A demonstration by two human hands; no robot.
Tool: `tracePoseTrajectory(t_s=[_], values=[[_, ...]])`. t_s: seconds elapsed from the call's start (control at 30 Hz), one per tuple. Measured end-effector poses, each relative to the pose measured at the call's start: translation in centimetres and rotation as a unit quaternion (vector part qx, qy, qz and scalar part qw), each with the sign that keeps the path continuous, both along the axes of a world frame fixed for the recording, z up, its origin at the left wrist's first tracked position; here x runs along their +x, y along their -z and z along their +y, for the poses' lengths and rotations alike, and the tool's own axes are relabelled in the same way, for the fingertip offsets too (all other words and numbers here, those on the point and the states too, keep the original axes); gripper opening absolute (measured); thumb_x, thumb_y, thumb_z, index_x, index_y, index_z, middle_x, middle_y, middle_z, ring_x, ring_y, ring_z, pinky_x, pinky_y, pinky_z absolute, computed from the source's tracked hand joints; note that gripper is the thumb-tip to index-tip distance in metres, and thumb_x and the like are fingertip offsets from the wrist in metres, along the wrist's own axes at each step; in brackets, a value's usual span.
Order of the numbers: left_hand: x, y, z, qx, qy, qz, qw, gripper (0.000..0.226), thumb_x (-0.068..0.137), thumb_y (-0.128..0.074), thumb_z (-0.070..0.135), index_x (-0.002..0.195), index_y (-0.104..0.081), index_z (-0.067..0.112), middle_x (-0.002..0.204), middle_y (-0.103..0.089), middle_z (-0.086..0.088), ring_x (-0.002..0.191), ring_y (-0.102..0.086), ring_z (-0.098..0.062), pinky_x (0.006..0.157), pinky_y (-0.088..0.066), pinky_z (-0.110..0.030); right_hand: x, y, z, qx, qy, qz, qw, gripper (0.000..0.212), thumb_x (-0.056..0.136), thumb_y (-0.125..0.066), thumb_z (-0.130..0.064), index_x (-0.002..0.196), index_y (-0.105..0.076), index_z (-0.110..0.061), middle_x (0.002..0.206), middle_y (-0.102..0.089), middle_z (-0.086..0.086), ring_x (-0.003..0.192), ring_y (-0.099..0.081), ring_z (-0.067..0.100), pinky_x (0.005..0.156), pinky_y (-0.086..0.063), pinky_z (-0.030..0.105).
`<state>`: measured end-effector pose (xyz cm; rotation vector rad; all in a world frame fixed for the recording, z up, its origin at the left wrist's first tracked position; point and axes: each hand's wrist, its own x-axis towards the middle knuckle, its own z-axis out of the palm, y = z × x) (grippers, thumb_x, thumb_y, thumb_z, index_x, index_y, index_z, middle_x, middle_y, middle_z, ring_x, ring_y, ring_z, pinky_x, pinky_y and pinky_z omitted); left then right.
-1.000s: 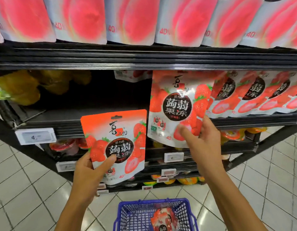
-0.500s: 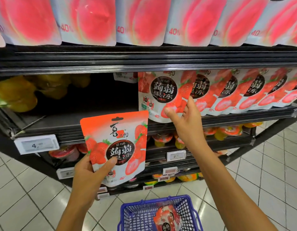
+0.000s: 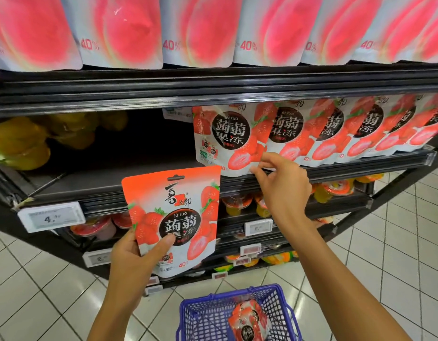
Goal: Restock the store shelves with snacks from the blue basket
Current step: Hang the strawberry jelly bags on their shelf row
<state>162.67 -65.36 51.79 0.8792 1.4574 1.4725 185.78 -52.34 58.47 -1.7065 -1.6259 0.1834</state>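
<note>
Just in front of the shelf (image 3: pixel 90 183), the left hand (image 3: pixel 131 262) grips a strawberry pouch (image 3: pixel 173 217), probably light and soft, best held by its flat sides, while the right hand (image 3: pixel 284 188) pinches the bottom edge of a shelved pouch (image 3: pixel 227 134).

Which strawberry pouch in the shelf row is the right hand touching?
The leftmost pouch, at the row's open end; the right hand pinches its bottom corner.

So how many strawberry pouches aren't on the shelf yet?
2 visible: held pouch in the left hand, another pouch in the basket; more may hide beneath it.
</note>
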Motion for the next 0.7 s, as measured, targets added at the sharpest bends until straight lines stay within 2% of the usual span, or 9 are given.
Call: tracePoseTrajectory(t_s=[0.07, 0.2, 0.3, 0.37, 0.57, 0.63, 0.7], values=[[0.1, 0.1, 0.0, -0.003, 0.001, 0.001, 1.000, 0.030, 0.055, -0.079, 0.039, 0.083, -0.074, 0.032, 0.085, -0.078, -0.001, 0.076, -0.075, -0.019, 0.055, -0.058, -0.024, -0.3, 0.1, 0.4, -0.004, -0.003, 0.003, 1.000, 0.015, 0.086, -0.074, -0.036, 0.100, -0.070, -0.037, 0.083, -0.071, -0.021, 0.064, -0.061, 0.009, 0.051, -0.026, 0.016], [0.1, 0.1, 0.1, -0.002, 0.006, 0.003, 1.000, 0.030, 0.055, -0.079, 0.040, 0.083, -0.074, 0.032, 0.086, -0.078, -0.001, 0.078, -0.075, -0.018, 0.057, -0.057, -0.023, 0.0, 0.4, 0.7, -0.011, 0.013, 0.011, 1.000, 0.021, 0.085, -0.074, -0.039, 0.105, -0.068, -0.036, 0.088, -0.075, -0.018, 0.081, -0.070, 0.014, 0.061, -0.036, 0.025], [0.2, -0.1, 0.4, 0.003, 0.013, 0.002, 1.000, 0.030, 0.056, -0.079, 0.040, 0.084, -0.074, 0.032, 0.086, -0.077, 0.001, 0.078, -0.075, -0.017, 0.057, -0.058, -0.024, 0.7, 0.6, 0.7, -0.012, 0.033, 0.016, 0.999, 0.021, 0.085, -0.074, -0.039, 0.105, -0.067, -0.035, 0.087, -0.075, -0.017, 0.084, -0.070, 0.016, 0.065, -0.047, 0.030], [0.4, -0.3, 0.6, 0.005, 0.018, 0.001, 1.000, 0.028, 0.058, -0.079, 0.039, 0.084, -0.073, 0.032, 0.088, -0.077, 0.000, 0.080, -0.075, -0.017, 0.058, -0.058, -0.024, 0.9, 0.8, 0.6, -0.012, 0.032, 0.028, 0.999, 0.021, 0.085, -0.074, -0.039, 0.104, -0.066, -0.034, 0.087, -0.075, -0.016, 0.084, -0.071, 0.015, 0.069, -0.055, 0.036], [1.0, -0.9, 1.1, 0.019, 0.028, -0.009, 0.999, 0.022, 0.062, -0.078, 0.035, 0.084, -0.073, 0.029, 0.089, -0.077, -0.001, 0.081, -0.075, -0.017, 0.059, -0.057, -0.022, 1.2, 0.4, -0.1, -0.024, 0.002, 0.082, 0.996, 0.019, 0.088, -0.072, -0.034, 0.105, -0.068, -0.028, 0.086, -0.076, -0.015, 0.083, -0.072, 0.013, 0.071, -0.058, 0.040], [1.3, -1.3, 1.1, 0.021, 0.024, -0.020, 0.999, 0.022, 0.061, -0.077, 0.037, 0.082, -0.073, 0.031, 0.088, -0.077, 0.000, 0.080, -0.075, -0.017, 0.058, -0.057, -0.022, 1.5, -0.1, -0.8, -0.010, -0.004, 0.106, 0.994, 0.017, 0.088, -0.071, -0.035, 0.104, -0.069, -0.027, 0.082, -0.073, -0.020, 0.074, -0.069, 0.007, 0.070, -0.058, 0.039], [1.5, -1.9, 1.2, 0.018, 0.021, -0.039, 0.999, 0.022, 0.061, -0.076, 0.038, 0.082, -0.074, 0.033, 0.088, -0.078, 0.001, 0.080, -0.075, -0.018, 0.058, -0.058, -0.025, 1.9, -0.5, -2.0, 0.003, -0.063, 0.161, 0.985, 0.018, 0.088, -0.070, -0.039, 0.101, -0.070, -0.027, 0.078, -0.070, -0.020, 0.071, -0.066, 0.005, 0.068, -0.057, 0.034]])
